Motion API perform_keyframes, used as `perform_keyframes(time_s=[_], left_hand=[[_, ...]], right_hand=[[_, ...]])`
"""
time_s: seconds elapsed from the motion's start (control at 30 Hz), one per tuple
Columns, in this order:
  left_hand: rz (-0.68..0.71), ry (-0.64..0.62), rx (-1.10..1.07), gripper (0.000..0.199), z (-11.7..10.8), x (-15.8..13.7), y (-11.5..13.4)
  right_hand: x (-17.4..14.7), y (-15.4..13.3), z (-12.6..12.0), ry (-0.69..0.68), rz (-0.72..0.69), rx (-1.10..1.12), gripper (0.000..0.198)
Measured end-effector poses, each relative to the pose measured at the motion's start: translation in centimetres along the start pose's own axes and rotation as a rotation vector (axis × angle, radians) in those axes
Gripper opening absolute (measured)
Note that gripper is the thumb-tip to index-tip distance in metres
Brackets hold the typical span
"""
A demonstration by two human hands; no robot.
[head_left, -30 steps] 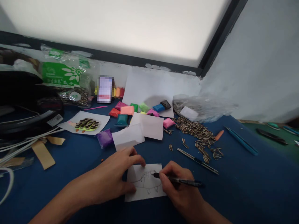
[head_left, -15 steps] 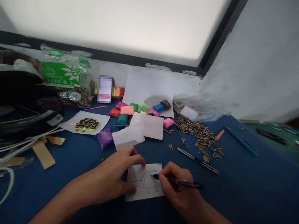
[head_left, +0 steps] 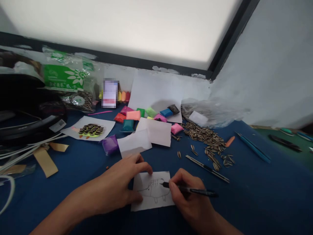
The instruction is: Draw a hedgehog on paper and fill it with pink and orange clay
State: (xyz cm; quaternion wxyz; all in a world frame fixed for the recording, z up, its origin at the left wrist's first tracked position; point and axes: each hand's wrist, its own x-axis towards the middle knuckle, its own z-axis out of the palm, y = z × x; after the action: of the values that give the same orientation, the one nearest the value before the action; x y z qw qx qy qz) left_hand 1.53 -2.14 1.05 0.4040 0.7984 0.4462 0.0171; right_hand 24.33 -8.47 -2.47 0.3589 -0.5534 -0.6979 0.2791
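A small white paper (head_left: 144,205) lies on the dark blue table in front of me, bearing a line drawing of a long-snouted animal with short marks on its back. My right hand (head_left: 189,197) grips a black pen (head_left: 201,192), its tip at the drawn animal's back. Thumb and fingers of my left hand (head_left: 129,181) are spread apart, resting at the paper's left and top edges. Beyond the left hand are two blank paper pieces (head_left: 156,132). A utility knife (head_left: 207,168) lies beyond my right hand.
Sunflower seeds (head_left: 204,135) are scattered by a clear plastic bag (head_left: 215,114). Colourful clay packets (head_left: 133,115) lie at the back centre. At left are a seed-covered picture (head_left: 107,127), a green-labelled seed bag (head_left: 65,76) and white cables (head_left: 26,148). Blue tweezers (head_left: 254,148) lie at right.
My right hand and the pen have shifted slightly to the right. More short marks show on the animal's back. My left hand has stayed in place.
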Motion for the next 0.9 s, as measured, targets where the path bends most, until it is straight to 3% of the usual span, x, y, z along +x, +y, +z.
perform_keyframes(time_s=[0.9], left_hand=[[0.015,0.009,0.001,0.048,0.04,0.11,0.07]], right_hand=[[0.33,-0.07,-0.25,-0.052,0.037,0.019,0.021]])
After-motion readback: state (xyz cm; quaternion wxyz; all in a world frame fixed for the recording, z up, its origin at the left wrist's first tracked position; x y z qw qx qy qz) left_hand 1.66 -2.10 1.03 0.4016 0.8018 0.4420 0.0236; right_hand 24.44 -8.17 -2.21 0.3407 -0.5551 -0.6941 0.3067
